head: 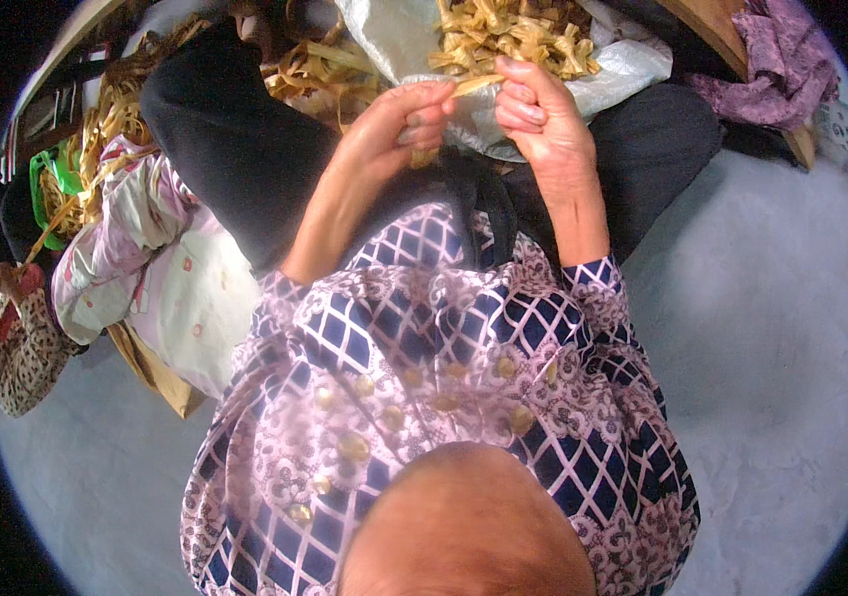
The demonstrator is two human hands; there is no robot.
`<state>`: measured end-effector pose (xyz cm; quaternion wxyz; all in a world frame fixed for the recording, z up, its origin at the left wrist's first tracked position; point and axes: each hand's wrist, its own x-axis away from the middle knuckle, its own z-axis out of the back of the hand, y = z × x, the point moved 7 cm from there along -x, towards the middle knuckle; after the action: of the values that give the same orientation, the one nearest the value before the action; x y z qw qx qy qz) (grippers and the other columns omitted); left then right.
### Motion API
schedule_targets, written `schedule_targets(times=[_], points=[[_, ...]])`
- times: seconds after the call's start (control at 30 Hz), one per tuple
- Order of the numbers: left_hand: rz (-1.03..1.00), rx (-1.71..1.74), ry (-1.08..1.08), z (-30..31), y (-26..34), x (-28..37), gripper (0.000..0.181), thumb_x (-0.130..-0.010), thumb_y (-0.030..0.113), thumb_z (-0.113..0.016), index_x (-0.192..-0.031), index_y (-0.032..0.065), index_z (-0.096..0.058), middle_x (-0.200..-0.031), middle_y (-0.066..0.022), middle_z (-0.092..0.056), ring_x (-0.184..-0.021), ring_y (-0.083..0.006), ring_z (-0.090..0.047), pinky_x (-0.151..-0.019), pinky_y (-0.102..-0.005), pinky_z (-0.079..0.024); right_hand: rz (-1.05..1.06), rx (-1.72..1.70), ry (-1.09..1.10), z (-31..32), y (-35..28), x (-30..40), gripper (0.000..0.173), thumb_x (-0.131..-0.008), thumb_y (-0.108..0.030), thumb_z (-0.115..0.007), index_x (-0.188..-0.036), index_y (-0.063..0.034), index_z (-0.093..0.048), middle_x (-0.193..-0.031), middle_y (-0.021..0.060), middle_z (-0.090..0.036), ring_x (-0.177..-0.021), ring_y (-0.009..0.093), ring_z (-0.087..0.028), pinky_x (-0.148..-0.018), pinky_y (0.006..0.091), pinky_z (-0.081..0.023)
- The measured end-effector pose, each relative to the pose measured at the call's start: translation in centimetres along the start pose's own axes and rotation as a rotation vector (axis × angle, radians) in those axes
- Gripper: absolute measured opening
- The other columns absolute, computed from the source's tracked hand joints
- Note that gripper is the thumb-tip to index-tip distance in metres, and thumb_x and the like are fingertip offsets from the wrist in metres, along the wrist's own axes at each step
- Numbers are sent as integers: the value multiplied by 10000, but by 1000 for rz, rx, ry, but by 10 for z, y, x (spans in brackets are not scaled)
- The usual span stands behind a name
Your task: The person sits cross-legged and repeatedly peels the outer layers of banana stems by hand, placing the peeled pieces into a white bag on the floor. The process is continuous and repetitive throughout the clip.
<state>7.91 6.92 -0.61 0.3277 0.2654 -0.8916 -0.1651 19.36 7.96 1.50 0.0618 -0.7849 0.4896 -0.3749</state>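
Between my hands a flat tan strip (pixel 477 85), which looks like dried plant fibre, is stretched across my lap. My left hand (pixel 410 119) pinches its left end between thumb and fingers. A short tan piece shows below that hand, and I cannot tell if it belongs to the same strip. At the other end my right hand (pixel 535 108) grips with thumb and curled fingers. Just beyond both hands lies a white woven plastic sack (pixel 636 67), its top spread out. Many folded or knotted tan strip pieces (pixel 517 33) are heaped on it.
Loose tan strips (pixel 319 74) lie beyond my left hand. Farther left are hanging strips (pixel 114 97), a green bag (pixel 44 190), a pale printed cloth (pixel 185 290) and another person's hand (pixel 10 276) holding a strip. Purple cloth (pixel 774 67) hangs over wooden furniture at right.
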Motion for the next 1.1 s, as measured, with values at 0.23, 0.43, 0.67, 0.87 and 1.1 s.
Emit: schedule_targets(times=[0.23,0.43,0.67,0.87,1.1], points=[[-242,-661,280,-26,75,6,205,-848,241,-538,-786,52,-587,-534,60,-423,-469,-32,-364,-427,-175,-283,258,239,52,-28,-53,-5,69,-789,-81,-567,-831,-27,-559,-564,-57,-411,-404,2,-310,-361,133,-238],[-788,-1142,223,-103,211,-13,270,-857,274,-527,-870,16,-605,-636,44,-484,-569,-39,-405,-504,-182,-325,809,577,-97,-97,-173,-26,179,-769,-162,-633,-854,-12,-585,-652,-12,-519,-514,41,-442,-448,161,-342],[-796,-1019,440,-57,200,-20,235,-843,229,-539,-852,5,-612,-628,39,-481,-563,-39,-399,-500,-180,-319,952,839,143,-84,-175,-41,100,-797,-100,-590,-789,-2,-574,-583,-2,-530,-440,40,-447,-395,176,-336],[-746,-1031,270,-65,136,-2,170,-852,199,-549,-874,38,-602,-627,44,-500,-542,-22,-412,-473,-163,-330,1231,1479,210,-93,-147,21,253,-757,-136,-654,-962,-5,-583,-769,6,-566,-648,61,-518,-570,177,-432],[-540,-913,49,-57,98,-5,206,-858,183,-536,-977,16,-558,-680,6,-565,-569,-43,-483,-510,-184,-386,801,1044,-130,-59,-92,6,113,-741,12,-603,-850,-11,-622,-803,26,-605,-732,74,-552,-666,196,-450]])
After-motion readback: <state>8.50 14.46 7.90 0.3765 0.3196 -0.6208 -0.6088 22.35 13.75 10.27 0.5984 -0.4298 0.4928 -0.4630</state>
